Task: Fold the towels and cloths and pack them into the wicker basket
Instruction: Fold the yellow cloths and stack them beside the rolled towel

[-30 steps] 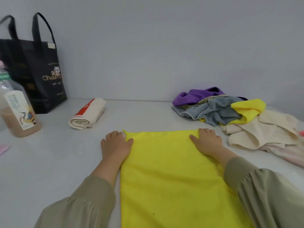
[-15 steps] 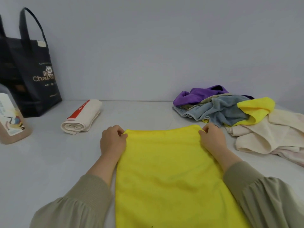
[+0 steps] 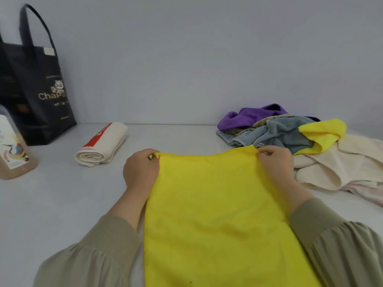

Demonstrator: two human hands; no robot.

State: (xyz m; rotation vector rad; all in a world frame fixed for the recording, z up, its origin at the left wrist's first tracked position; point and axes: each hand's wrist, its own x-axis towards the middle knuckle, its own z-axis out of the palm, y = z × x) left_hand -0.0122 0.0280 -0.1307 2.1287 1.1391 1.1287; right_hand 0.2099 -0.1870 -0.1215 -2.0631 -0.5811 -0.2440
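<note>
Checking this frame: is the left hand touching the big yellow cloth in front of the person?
Touching. The head view shows the left hand pinching the far left corner of the big yellow cloth, with a bit of fabric poking out between its fingers.

black tote bag [image 3: 35,90] w/ gold "ChaPa…" txt, cut off

head view, close, looking forward-down over table [image 3: 51,204]

Item count: one yellow cloth [image 3: 217,214]. Left of it: one rolled towel [image 3: 102,145], one bag [image 3: 35,94], one bottle [image 3: 12,154]. Right of it: one heap of cloths [image 3: 290,137].
</note>
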